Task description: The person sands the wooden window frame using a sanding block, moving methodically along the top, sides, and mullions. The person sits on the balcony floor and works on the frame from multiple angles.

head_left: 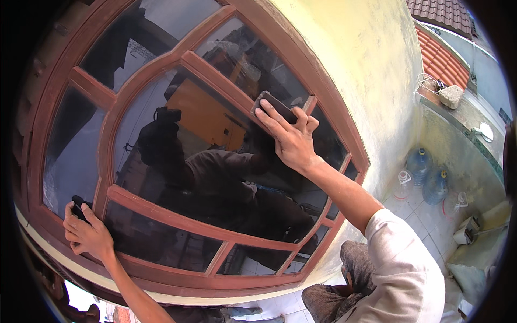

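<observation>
A reddish-brown wooden window frame (pixel 202 226) with dark glass panes (pixel 156 242) fills the left and middle of the head view. My right hand (pixel 295 141) grips a dark flat rectangular block (pixel 277 107) with a pale edge and presses it to a slanting bar of the frame in the upper middle. Low on the left side, my left hand (pixel 91 234) closes its fingers around a small black object (pixel 79 209) held against the frame beside a pane. The left fingers partly cover that object, so its kind cannot be made out.
A yellowish wall (pixel 355 59) borders the window on the right. Beyond it stand large blue water bottles (pixel 435 187) on a tiled floor (pixel 417 229). A rough stone (pixel 453 97) lies on a ledge near orange roof tiles (pixel 442 59). The panes mirror a person's dark shape.
</observation>
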The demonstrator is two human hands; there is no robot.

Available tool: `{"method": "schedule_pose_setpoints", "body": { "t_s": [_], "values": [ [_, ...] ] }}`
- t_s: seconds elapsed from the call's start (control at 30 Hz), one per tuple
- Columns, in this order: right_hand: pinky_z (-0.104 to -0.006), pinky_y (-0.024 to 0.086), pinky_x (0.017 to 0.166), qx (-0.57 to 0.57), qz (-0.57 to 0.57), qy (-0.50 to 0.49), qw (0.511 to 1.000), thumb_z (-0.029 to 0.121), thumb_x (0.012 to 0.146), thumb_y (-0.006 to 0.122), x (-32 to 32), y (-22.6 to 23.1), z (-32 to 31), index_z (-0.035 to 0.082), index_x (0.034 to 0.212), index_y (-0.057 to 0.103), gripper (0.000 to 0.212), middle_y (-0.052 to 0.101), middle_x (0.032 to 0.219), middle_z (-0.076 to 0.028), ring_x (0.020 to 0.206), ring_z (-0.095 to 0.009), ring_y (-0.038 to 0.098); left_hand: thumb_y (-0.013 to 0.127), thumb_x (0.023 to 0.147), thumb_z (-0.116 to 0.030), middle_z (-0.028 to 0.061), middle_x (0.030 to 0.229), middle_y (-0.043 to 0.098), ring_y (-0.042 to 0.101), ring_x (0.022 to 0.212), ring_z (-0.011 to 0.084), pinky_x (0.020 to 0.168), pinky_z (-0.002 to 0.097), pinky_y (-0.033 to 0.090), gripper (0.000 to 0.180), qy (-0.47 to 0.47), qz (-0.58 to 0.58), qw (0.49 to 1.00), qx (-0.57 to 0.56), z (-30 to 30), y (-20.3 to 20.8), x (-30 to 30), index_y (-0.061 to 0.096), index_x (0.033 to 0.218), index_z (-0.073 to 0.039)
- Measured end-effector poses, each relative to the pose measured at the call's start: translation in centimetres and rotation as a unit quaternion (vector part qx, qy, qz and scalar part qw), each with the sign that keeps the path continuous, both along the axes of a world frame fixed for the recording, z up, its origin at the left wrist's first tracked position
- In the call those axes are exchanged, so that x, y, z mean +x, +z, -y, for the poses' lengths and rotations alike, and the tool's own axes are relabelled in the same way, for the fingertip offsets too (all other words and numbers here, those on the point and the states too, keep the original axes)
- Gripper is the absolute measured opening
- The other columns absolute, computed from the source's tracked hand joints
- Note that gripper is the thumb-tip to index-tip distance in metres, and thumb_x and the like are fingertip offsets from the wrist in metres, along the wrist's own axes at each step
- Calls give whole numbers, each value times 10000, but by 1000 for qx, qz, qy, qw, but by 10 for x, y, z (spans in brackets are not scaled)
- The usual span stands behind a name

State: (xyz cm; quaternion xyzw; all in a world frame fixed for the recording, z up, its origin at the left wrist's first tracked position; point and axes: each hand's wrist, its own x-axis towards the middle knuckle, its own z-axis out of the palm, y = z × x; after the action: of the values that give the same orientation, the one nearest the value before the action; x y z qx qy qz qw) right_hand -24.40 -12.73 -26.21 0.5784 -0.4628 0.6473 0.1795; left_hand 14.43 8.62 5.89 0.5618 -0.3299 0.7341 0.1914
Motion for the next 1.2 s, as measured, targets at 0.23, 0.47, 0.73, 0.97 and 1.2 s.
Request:
{"method": "schedule_pose_setpoints", "body": {
  "t_s": [0.23,0.47,0.73,0.97,1.2],
  "values": [
    [-429,229,984,-15,2,11,1000,-76,864,659,-5,-33,9,313,1545,557,791,483,1662,137,1263,-255,382,428,1111,-592,-30,1379,557,438,1379,305,1072,685,285,477,-13,4,1000,-5,2,5,-5,555,1426,-257],
    [-435,227,992,-12,0,29,1000,-32,964,618,-14,-58,7,323,1546,575,682,507,1653,102,1280,-257,399,478,1104,-564,-53,1358,570,456,1350,296,1071,678,301,444,-34,12,999,6,8,-4,-15,564,1421,-265],
    [-461,258,1017,-15,-14,20,1000,-44,916,634,-8,30,4,306,1530,565,710,500,1650,111,1311,-312,388,473,1095,-594,-59,1403,569,446,1379,314,1075,700,285,451,-25,-5,1000,15,9,-14,-1,566,1419,-294],
    [-429,228,1059,-14,-34,-4,999,-66,912,638,-19,10,5,277,1536,595,713,550,1619,75,1322,-275,398,489,1109,-534,-59,1390,568,451,1380,264,1093,678,279,407,-44,-4,999,5,10,-12,-15,565,1420,-283],
    [-428,212,1127,-22,-42,46,998,-74,946,592,-18,-15,2,201,1556,571,669,550,1614,-22,1412,-180,445,506,1102,-515,-42,1370,576,446,1389,230,1139,622,259,392,-35,-9,999,9,3,-17,-31,579,1405,-278]
  ]
}}
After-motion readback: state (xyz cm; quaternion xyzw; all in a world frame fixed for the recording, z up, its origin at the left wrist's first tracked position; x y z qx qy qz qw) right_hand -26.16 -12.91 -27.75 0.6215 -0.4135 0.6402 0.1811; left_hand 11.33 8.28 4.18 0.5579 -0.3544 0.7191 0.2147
